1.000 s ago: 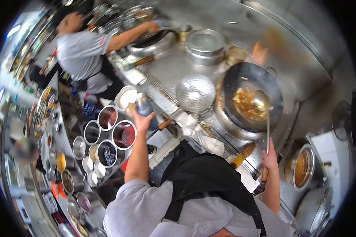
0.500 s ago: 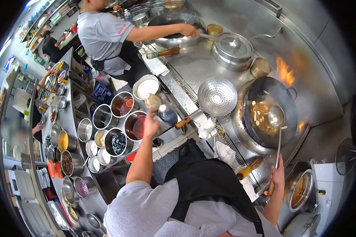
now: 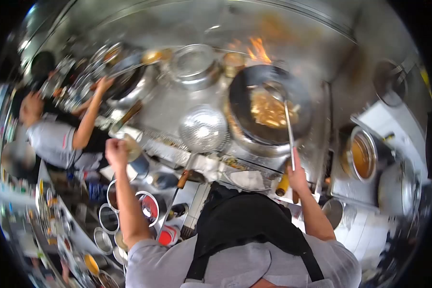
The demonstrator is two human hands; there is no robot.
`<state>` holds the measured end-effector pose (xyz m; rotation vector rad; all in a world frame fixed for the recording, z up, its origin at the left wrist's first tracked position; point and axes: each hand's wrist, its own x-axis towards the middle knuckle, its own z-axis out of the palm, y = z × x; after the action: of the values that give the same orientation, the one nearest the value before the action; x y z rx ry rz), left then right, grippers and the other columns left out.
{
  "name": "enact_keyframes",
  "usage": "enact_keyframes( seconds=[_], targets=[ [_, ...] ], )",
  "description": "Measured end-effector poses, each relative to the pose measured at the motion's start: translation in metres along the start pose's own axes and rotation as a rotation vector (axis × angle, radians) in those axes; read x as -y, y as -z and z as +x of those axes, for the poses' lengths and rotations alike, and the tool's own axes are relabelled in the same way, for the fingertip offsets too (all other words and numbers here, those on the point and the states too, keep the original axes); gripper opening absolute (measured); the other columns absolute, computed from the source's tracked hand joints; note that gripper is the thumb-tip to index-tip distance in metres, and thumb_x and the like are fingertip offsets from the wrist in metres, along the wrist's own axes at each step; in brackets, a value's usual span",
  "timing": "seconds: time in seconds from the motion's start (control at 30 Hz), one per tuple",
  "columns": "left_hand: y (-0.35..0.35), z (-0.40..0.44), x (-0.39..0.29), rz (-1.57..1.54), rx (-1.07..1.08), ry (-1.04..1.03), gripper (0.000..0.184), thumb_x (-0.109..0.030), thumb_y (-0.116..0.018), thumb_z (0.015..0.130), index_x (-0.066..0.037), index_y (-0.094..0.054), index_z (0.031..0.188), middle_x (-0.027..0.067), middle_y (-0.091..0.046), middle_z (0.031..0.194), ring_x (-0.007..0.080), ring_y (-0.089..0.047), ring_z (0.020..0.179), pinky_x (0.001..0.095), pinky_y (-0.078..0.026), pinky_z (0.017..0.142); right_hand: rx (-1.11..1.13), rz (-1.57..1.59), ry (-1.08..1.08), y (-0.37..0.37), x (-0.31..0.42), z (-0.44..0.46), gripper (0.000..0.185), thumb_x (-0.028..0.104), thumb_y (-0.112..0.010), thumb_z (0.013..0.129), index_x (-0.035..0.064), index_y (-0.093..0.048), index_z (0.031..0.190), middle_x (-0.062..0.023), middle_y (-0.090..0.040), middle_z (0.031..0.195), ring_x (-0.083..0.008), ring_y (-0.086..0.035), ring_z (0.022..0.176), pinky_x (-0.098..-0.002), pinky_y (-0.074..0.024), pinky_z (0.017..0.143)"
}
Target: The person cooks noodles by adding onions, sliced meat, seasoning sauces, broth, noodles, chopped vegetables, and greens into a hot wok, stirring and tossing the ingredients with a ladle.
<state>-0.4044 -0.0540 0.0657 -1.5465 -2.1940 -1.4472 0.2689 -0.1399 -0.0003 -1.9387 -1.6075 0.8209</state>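
Note:
My right hand [image 3: 297,176] is wrapped round the handle of a long ladle [image 3: 289,129]. The ladle's bowl rests in a black wok [image 3: 242,103] at the burner, among pale slices of food [image 3: 269,110] in brown sauce. Flames rise behind the wok's far rim. Out to the left, my left hand [image 3: 116,152] is closed beside a pale yellowish bottle [image 3: 133,148]; blur hides whether its fingers grip that bottle. A dark bottle [image 3: 164,180] stands nearby, to the right of my left forearm.
A perforated strainer [image 3: 203,128] lies left of the wok, with a lidded pot [image 3: 194,65] behind it. White cloths [image 3: 247,180] lie along the stove's front edge. A co-worker [image 3: 57,139] handles another wok at left. A pot of brown liquid [image 3: 362,156] stands right.
The view has swung left to right and is blurred. My left hand has moved farther out toward the stove side. The ladle's bowl has shifted toward the wok's far side.

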Motion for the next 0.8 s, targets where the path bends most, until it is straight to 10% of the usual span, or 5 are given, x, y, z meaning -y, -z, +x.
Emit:
enact_keyframes(
  seconds=[0.27,0.37,0.43,0.5,0.8],
  targets=[
    [-0.073,0.103,-0.267,-0.137,0.339,-0.381,0.03,-0.019,-0.078,0.082,0.0,-0.069,0.102,0.0083,-0.069,0.076,0.0119,-0.059,0.065,0.0275,-0.048,0.063,-0.066,0.123,0.038,-0.018,-0.03,-0.059,0.082,0.002,-0.048,0.089,0.0249,-0.011,0.158,-0.03,-0.056,0.13,-0.0431,-0.062,0.109,-0.041,-0.0462,0.094],
    [-0.163,0.103,-0.336,0.141,0.769,-0.698,0.033,-0.028,-0.079,0.077,0.0,-0.07,0.092,0.0176,-0.071,0.086,0.0332,-0.068,0.079,0.0409,-0.052,0.071,-0.186,0.063,0.225,0.007,-0.009,-0.065,0.081,0.0,-0.048,0.09,0.0212,-0.011,0.158,-0.0201,-0.067,0.112,-0.0332,-0.068,0.088,-0.0397,-0.0528,0.081],
    [-0.22,0.068,-0.381,0.353,1.055,-0.887,0.036,-0.031,-0.08,0.074,-0.002,-0.071,0.095,0.0179,-0.07,0.09,0.0373,-0.068,0.083,0.0457,-0.052,0.075,0.209,0.672,-0.277,0.04,0.039,-0.082,0.078,0.001,-0.048,0.092,0.0226,-0.013,0.158,-0.0077,-0.06,0.082,-0.018,-0.058,0.058,-0.0328,-0.0499,0.055],
    [-0.26,0.02,-0.409,0.422,1.093,-1.135,0.04,-0.03,-0.081,0.074,-0.005,-0.07,0.103,0.016,-0.07,0.102,0.0359,-0.067,0.095,0.0454,-0.053,0.082,0.171,0.755,-0.254,0.042,0.054,-0.092,0.076,0.001,-0.048,0.094,0.0229,-0.013,0.158,0.0016,-0.043,0.068,-0.0068,-0.039,0.048,-0.0243,-0.0378,0.042],
    [-0.297,-0.039,-0.465,0.635,1.163,-1.074,0.042,-0.027,-0.08,0.076,-0.005,-0.069,0.11,0.0169,-0.064,0.124,0.0323,-0.064,0.111,0.0443,-0.052,0.093,0.25,0.907,-0.244,0.038,0.056,-0.101,0.077,0.001,-0.049,0.095,0.0221,-0.011,0.158,0.0014,-0.044,0.065,-0.0094,-0.042,0.048,-0.0276,-0.0402,0.043]
  ],
)
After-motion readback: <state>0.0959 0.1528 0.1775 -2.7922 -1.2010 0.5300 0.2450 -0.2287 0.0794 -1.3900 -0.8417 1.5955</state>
